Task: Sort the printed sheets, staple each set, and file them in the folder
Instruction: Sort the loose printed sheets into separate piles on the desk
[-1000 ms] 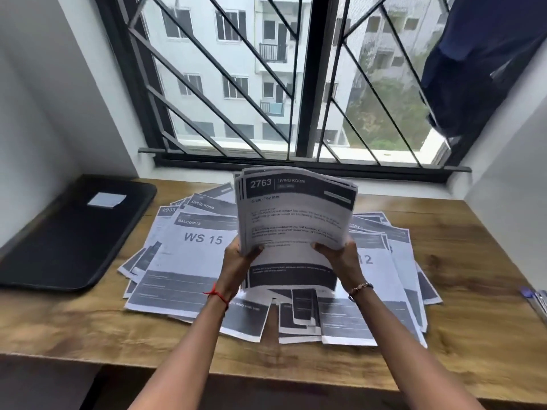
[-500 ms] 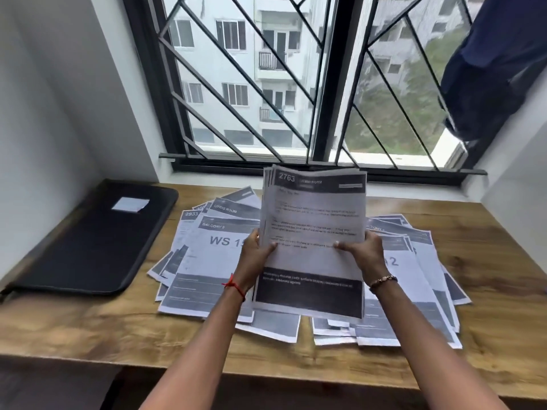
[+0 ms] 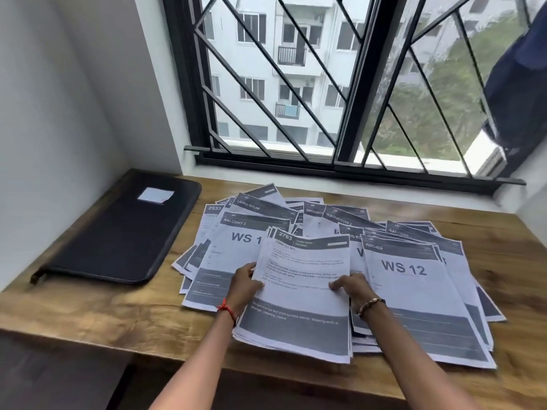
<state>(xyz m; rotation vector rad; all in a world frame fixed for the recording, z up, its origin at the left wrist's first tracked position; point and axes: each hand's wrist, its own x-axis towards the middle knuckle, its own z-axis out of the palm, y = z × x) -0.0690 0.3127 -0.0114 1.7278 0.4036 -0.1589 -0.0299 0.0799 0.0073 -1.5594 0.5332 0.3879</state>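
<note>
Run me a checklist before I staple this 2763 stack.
1. Both hands hold the 2763 stack: ok, left hand and right hand grip its sides.
2. Edges squared: not ok, the sheets fan out at the top left corner.
3. Stack apart from the loose sheets: not ok, it lies over them.
4. stapler within view: not ok, none visible.
5. The folder open for filing: not ok, it lies closed on the table, left of the papers.

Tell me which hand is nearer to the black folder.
Left. The left hand grips the 2763 stack at its left edge, on the side facing the black folder; the right hand holds the stack's right edge, farther from it.
</note>
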